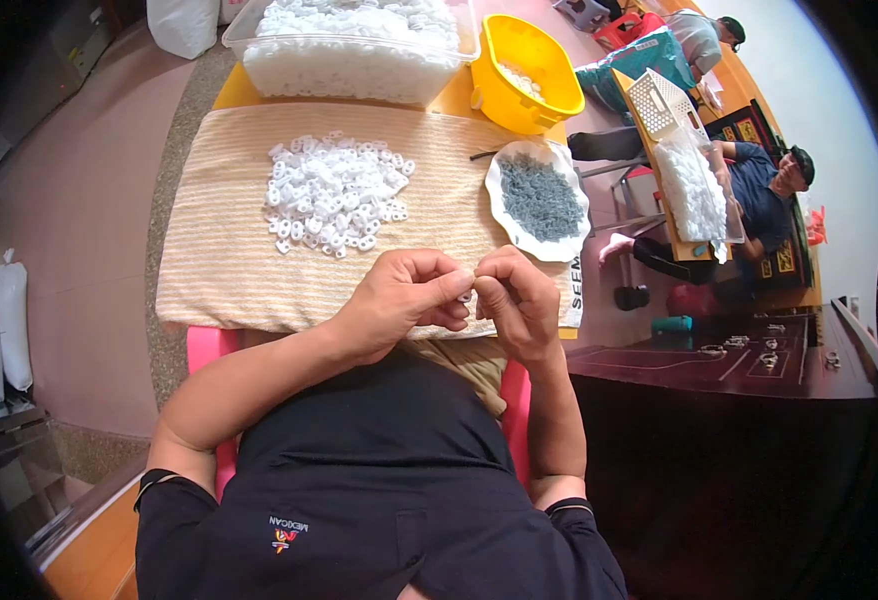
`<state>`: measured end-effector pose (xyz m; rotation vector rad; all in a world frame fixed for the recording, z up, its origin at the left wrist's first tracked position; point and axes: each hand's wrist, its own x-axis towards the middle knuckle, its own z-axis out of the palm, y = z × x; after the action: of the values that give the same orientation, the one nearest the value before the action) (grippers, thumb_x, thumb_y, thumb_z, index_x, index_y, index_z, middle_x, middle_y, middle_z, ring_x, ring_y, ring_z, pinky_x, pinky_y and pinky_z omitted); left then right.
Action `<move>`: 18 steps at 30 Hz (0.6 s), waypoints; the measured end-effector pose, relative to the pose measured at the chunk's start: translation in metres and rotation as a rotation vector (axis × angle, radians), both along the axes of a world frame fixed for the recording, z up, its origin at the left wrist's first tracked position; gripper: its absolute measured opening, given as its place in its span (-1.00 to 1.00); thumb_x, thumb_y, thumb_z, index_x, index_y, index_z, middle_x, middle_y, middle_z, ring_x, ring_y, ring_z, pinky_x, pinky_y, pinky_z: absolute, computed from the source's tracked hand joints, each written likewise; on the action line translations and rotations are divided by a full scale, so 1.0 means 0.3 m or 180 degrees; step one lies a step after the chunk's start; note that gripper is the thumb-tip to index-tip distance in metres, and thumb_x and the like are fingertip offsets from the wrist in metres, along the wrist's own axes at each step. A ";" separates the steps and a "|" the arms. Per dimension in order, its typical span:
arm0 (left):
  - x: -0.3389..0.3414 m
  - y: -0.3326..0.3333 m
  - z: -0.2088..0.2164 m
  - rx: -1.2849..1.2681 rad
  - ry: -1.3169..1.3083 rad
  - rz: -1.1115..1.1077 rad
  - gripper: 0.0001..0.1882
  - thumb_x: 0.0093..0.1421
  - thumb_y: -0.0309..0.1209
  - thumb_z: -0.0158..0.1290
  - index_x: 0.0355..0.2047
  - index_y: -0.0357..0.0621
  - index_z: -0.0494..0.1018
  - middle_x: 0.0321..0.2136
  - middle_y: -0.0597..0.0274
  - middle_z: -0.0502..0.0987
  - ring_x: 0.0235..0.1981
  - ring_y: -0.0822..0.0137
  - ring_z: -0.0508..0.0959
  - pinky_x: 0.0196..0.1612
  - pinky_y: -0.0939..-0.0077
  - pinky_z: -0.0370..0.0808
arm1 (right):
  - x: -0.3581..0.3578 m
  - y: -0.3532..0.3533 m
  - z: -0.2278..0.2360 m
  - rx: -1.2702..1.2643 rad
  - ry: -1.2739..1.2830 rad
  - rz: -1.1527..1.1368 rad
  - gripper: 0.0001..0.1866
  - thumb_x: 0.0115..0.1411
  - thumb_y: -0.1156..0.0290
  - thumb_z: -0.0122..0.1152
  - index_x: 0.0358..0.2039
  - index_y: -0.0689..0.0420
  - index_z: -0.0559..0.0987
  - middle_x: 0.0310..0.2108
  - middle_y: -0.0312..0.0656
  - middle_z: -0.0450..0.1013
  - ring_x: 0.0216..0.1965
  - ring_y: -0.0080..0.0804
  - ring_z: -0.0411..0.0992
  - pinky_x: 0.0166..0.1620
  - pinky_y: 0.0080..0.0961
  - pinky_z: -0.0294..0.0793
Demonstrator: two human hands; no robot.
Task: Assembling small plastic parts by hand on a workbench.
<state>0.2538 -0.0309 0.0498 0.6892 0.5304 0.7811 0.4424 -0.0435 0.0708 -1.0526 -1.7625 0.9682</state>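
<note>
My left hand (414,298) and my right hand (521,305) meet over the near edge of a striped cream towel (214,240). Thumb and forefinger are pinched on each side, the fingertips almost touching. A small bit shows by my left fingertips, but its kind is too small to tell. Beyond my hands a pile of small white plastic pieces with holes (334,195) lies on the towel. To its right, a wavy-edged white plate (495,190) holds many tiny grey pieces (544,200); a short dark stick-like thing (482,155) pokes out beside it.
Behind the towel stand a clear plastic bin (349,78) heaped with white pieces and a yellow basket (489,85) with a few inside. At right, a person in a dark top (759,185) sits by another filled bin (694,190). A pink chair (209,350) is beneath me.
</note>
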 end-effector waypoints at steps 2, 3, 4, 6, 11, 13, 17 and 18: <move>-0.002 -0.001 -0.001 0.0006 0.0005 -0.0044 -0.78 0.30 -0.30 0.08 -0.27 -0.24 0.50 -0.44 0.28 0.54 -0.42 0.51 0.56 -0.27 0.60 0.58 | 0.005 -0.001 -0.007 -0.0023 0.0031 0.0025 -0.93 0.29 0.57 0.09 -0.35 0.29 0.45 -0.40 -0.23 0.33 -0.56 -0.67 0.32 -0.51 -0.72 0.37; -0.003 -0.002 0.001 0.0023 0.0049 -0.0060 -0.78 0.29 -0.30 0.09 -0.28 -0.24 0.50 -0.44 0.29 0.54 -0.42 0.52 0.56 -0.28 0.60 0.58 | 0.008 -0.002 -0.008 -0.0081 0.0061 0.0078 -0.94 0.28 0.58 0.08 -0.34 0.29 0.44 -0.39 -0.22 0.32 -0.56 -0.66 0.32 -0.50 -0.72 0.39; -0.004 -0.003 0.002 0.0041 0.0093 -0.0075 -0.78 0.29 -0.30 0.10 -0.28 -0.24 0.49 -0.44 0.29 0.54 -0.43 0.52 0.55 -0.28 0.60 0.57 | 0.010 -0.003 -0.010 -0.0139 0.0092 0.0131 -0.95 0.28 0.58 0.08 -0.33 0.29 0.44 -0.37 -0.21 0.32 -0.55 -0.66 0.33 -0.49 -0.72 0.40; -0.007 -0.003 -0.002 0.0038 0.0114 -0.0090 -0.80 0.29 -0.31 0.09 -0.28 -0.22 0.49 -0.44 0.29 0.54 -0.42 0.50 0.56 -0.27 0.57 0.58 | 0.012 -0.006 -0.013 -0.0182 0.0089 0.0134 -0.96 0.28 0.58 0.08 -0.32 0.29 0.43 -0.36 -0.21 0.32 -0.55 -0.65 0.33 -0.49 -0.71 0.40; -0.004 -0.003 -0.008 0.0070 0.0167 -0.0084 -0.81 0.29 -0.32 0.09 -0.27 -0.20 0.48 -0.44 0.28 0.55 -0.41 0.48 0.58 -0.27 0.55 0.58 | 0.017 -0.006 -0.016 -0.0206 0.0106 0.0190 -0.97 0.28 0.60 0.07 -0.31 0.29 0.42 -0.35 -0.20 0.31 -0.54 -0.63 0.35 -0.48 -0.70 0.41; -0.004 -0.003 -0.008 0.0153 0.0163 -0.0116 -0.81 0.29 -0.31 0.08 -0.27 -0.21 0.48 -0.44 0.28 0.55 -0.42 0.48 0.57 -0.29 0.56 0.58 | 0.016 -0.009 -0.015 -0.0149 0.0123 0.0161 -0.97 0.28 0.60 0.06 -0.31 0.29 0.42 -0.35 -0.19 0.31 -0.52 -0.62 0.37 -0.48 -0.70 0.40; -0.002 -0.001 0.000 0.0203 0.0109 -0.0185 -0.80 0.30 -0.30 0.07 -0.28 -0.21 0.48 -0.46 0.29 0.54 -0.43 0.48 0.57 -0.31 0.57 0.57 | 0.015 -0.014 -0.015 -0.0119 0.0217 0.0155 -0.93 0.30 0.56 0.07 -0.32 0.29 0.42 -0.36 -0.20 0.31 -0.51 -0.61 0.39 -0.48 -0.71 0.39; -0.002 -0.002 0.004 0.0202 0.0116 -0.0213 -0.80 0.30 -0.30 0.06 -0.29 -0.21 0.48 -0.46 0.29 0.54 -0.44 0.48 0.57 -0.32 0.58 0.57 | 0.016 -0.014 -0.016 -0.0115 0.0241 0.0162 -0.90 0.31 0.52 0.07 -0.33 0.29 0.43 -0.37 -0.20 0.31 -0.51 -0.61 0.39 -0.48 -0.71 0.38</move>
<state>0.2532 -0.0315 0.0511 0.7773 0.5150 0.7264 0.4473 -0.0478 0.0660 -0.9849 -1.7228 1.0615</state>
